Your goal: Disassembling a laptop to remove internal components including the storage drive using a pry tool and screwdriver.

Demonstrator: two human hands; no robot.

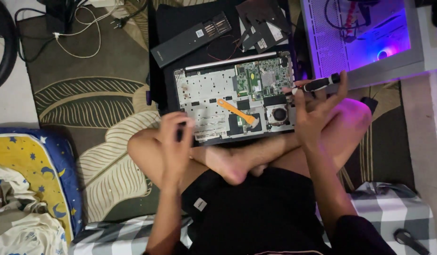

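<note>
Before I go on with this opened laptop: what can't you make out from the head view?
- Small dark item in the left hand: blurred, fingers cover it.
- Screwdriver tip at the laptop edge: hidden by the right hand.
- Laptop's near edge: hidden by legs.
- Board screws: too small.
- Lit case: cut off by the top edge.

Leaf-patterned rug [105, 101] on the floor, carrying an opened laptop [235, 97], a long dark battery [190, 38], black cover panels [261, 26], white cables [81, 33], and a star-printed cushion [43, 165] at its edge.
</note>
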